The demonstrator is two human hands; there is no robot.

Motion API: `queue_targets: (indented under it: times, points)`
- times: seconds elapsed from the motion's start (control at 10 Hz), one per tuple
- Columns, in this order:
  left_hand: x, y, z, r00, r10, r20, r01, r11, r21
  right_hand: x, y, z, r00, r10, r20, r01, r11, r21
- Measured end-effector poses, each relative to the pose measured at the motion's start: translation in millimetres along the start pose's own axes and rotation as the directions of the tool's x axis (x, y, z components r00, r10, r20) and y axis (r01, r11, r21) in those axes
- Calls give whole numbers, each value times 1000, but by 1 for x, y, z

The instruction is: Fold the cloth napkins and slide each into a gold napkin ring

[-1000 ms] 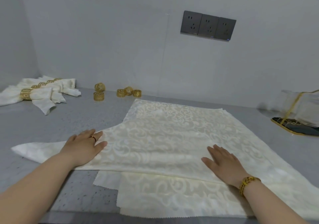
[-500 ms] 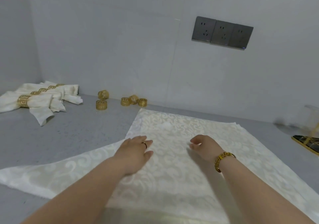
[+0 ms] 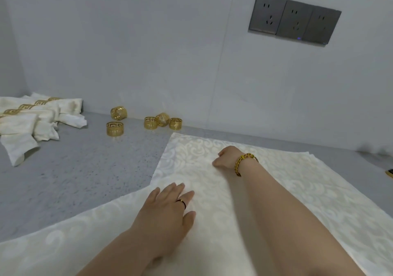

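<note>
The left hand [image 3: 168, 214] lies flat on the napkin [image 3: 187, 154], fingers straight and a little spread, pressing the cloth to the table [image 3: 85, 169] and gripping nothing. Past it, the right hand [image 3: 223, 157] rests on the same cloth with its fingers curled under; whether they pinch a fold cannot be told.

The napkin is spread open in front of the person, one corner trailing off to the near left. Its far edge runs left to right just beyond the right hand, so that hand is the nearer one for drawing the edge back into a fold, I judge, while the left pins the near part.

Further off, to the far left of both hands and well apart from the napkin, five loose rings [image 3: 114, 128] sit near the wall [image 3: 148, 52]. The left hand is the nearer to them. Left again, finished napkins [image 3: 32, 122] lie already ringed.

The table is grey and speckled, the wall pale, with a row of sockets [image 3: 294, 19] above.
</note>
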State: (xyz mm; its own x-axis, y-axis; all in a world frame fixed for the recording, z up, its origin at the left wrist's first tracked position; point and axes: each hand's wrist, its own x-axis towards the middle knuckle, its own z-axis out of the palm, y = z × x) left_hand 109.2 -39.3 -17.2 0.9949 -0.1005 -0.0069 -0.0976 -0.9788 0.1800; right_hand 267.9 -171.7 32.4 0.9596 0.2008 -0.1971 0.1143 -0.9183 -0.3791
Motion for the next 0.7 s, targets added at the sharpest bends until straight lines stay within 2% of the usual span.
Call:
queue_targets:
  times: [0.1,0.2,0.3,0.4,0.5,0.6,0.7]
  points:
    - [0,1,1,1000,-3,14,3,1000,-3,2,3,-3,998,-67,14,67,997,-32]
    - [1,1,0,1000,-3,9,4,1000,-14,4,9,6,988,-112,-106,122,988,91]
    - [-1,1,-1,1000,5,-3,-5,999,-34,-13,16,13,953,-202,-225,236,963,132]
    - [-2,3,-3,1000,-2,-28,0,996,-86,-32,24,21,909,-352,-224,345,936,-71]
    - [6,6,-12,992,-12,-124,-6,989,-146,-40,31,29,894,-386,-226,363,921,-138]
    - [29,9,-26,981,58,-185,-77,992,-99,-43,36,30,899,-383,-210,371,924,-99]
    - [61,15,-31,986,23,-162,-54,980,-191,-43,41,30,892,-389,-229,381,921,-81]
